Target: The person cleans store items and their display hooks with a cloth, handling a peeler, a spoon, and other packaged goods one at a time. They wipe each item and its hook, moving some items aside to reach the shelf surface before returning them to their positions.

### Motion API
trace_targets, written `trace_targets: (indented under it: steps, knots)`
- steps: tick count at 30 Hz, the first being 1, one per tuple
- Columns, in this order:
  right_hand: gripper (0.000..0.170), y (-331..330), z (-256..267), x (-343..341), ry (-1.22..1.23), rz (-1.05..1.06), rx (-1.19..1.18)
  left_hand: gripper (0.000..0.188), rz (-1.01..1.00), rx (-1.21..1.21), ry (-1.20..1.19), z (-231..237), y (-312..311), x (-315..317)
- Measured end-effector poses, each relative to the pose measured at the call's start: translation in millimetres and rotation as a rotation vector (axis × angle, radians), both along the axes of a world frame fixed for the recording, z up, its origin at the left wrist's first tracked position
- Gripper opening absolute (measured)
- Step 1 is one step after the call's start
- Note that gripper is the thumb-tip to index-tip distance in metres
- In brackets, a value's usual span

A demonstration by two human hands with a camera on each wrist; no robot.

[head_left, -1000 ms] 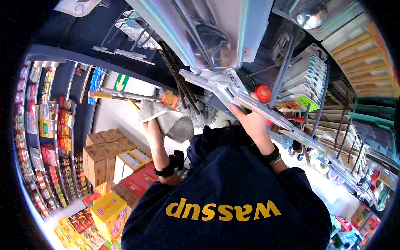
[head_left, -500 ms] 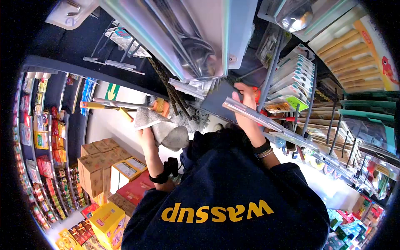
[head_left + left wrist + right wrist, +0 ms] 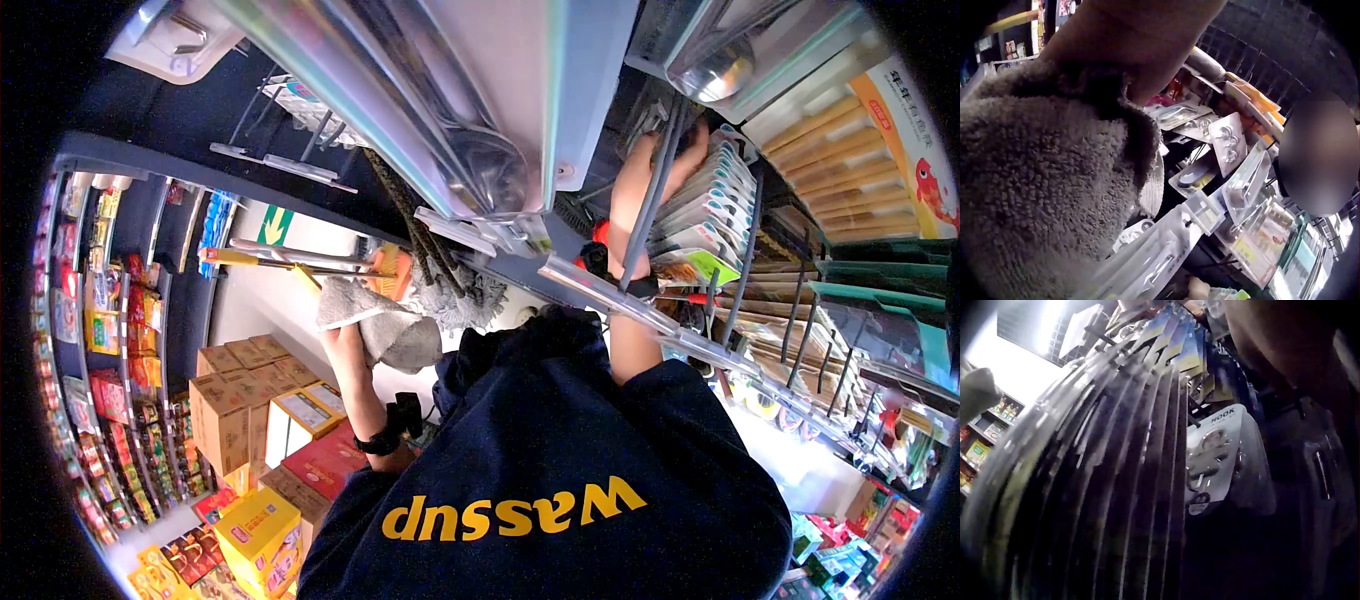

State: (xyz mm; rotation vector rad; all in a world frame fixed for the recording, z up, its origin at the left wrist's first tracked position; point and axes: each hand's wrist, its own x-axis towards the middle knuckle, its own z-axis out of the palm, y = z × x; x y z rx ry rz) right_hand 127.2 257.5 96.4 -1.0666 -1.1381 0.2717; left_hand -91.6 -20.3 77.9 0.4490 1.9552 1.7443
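In the head view, my left hand [image 3: 345, 345] holds a grey fluffy towel [image 3: 375, 322], which hides most of the fingers. The towel [image 3: 1047, 181] fills much of the left wrist view. My right hand [image 3: 685, 160] reaches in behind a metal rod [image 3: 655, 195], beside a row of hanging white packs [image 3: 705, 205]; the rod partly covers it, and I cannot tell how its fingers lie. Close to the right wrist, a pack marked HOOK [image 3: 1219, 459] hangs behind a row of clear packs [image 3: 1104, 469].
Large clear packs with metal ladles [image 3: 490, 160] jut out overhead. Clear label holders [image 3: 610, 290] stick out before the right forearm. Mops [image 3: 465, 295] stand behind the towel. Cardboard boxes [image 3: 225, 410] are stacked at left, with snack shelves [image 3: 130, 350] beyond.
My right hand has left the clear label holders, moving up and away, deeper between the hanging packs. The left hand still holds the towel, slightly further left in view.
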Motion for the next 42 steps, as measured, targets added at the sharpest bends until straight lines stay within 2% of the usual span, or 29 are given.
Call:
trace_targets:
  steps: [3,6,8,9,10,12,14,17,19,24,26,28,29,32,34,36,37,38,40,41,42]
  knots:
    - [0.046,11.9,4.4,-5.2,0.059,-0.037,-0.016,0.036,0.033,0.017,-0.028,0.6,-0.9,3.1]
    - [0.045,36.0,-6.2,-3.5,-0.016,-0.121,-0.001,0.035,0.028,0.043,-0.011,-4.1,-1.8,-0.9]
    - [0.040,43.5,-9.0,-4.4,0.106,-0.084,-0.054,0.035,0.052,0.053,-0.023,-0.4,0.3,-1.3]
    - [0.040,44.7,-11.0,-2.4,0.109,-0.086,-0.054,0.036,0.077,0.062,-0.039,2.7,1.9,0.1]
    - [0.033,45.1,-12.9,0.4,0.114,-0.045,-0.107,0.036,0.073,0.061,-0.039,4.6,4.4,0.8]
    - [0.027,44.7,-18.5,4.4,0.118,-0.008,-0.161,0.038,0.183,0.158,-0.141,6.1,9.8,1.4]
    - [0.019,34.8,-17.8,4.3,0.123,0.028,-0.139,0.043,0.177,0.141,-0.140,-0.6,9.8,0.2]
    - [0.017,8.8,-2.2,-4.8,0.168,-0.010,-0.159,0.045,0.181,0.192,-0.172,-4.8,9.8,2.9]
    - [0.020,0.7,-1.9,-7.8,0.174,-0.047,-0.108,0.047,0.079,0.169,-0.110,-2.7,9.7,6.7]
    - [0.020,-19.0,-9.6,-11.5,0.174,-0.098,0.015,0.046,0.116,0.139,-0.212,-1.4,12.1,12.8]
    - [0.020,-25.5,-21.2,-6.8,0.137,-0.086,-0.011,0.046,0.109,0.134,-0.240,-5.4,10.9,14.5]
    - [0.021,-45.2,-9.2,-6.7,0.165,-0.078,-0.033,0.045,0.071,0.170,-0.236,-8.4,10.1,15.5]
    - [0.021,-52.7,-4.7,-5.0,0.255,0.053,-0.002,0.045,0.065,0.166,-0.237,-9.0,11.4,16.7]
    - [0.021,-72.7,2.7,-1.9,0.267,0.119,-0.066,0.044,0.146,0.227,-0.219,-3.9,22.7,25.6]
    - [0.019,-85.5,5.4,0.1,0.228,0.128,-0.075,0.043,0.227,0.377,-0.228,-0.9,28.0,28.6]
    - [0.018,-99.2,9.7,0.7,0.444,0.273,-0.194,0.042,0.217,0.362,-0.168,1.2,27.9,31.2]
    - [0.009,-101.6,4.9,1.7,0.425,0.330,-0.102,0.042,0.141,0.359,-0.086,4.6,28.7,34.2]
    - [0.009,-104.5,2.4,3.2,0.427,0.324,-0.100,0.041,0.064,0.357,-0.004,6.9,29.6,36.1]
    - [0.014,-115.3,-2.8,7.0,0.381,0.349,-0.118,0.041,0.078,0.393,-0.026,-5.2,25.1,30.6]
    - [0.024,-124.9,-14.0,14.4,0.447,0.479,-0.224,0.040,0.100,0.429,-0.048,-12.9,21.8,27.3]
    - [0.024,-128.8,-15.6,15.3,0.449,0.476,-0.224,0.040,0.097,0.428,-0.048,-13.7,21.3,27.8]
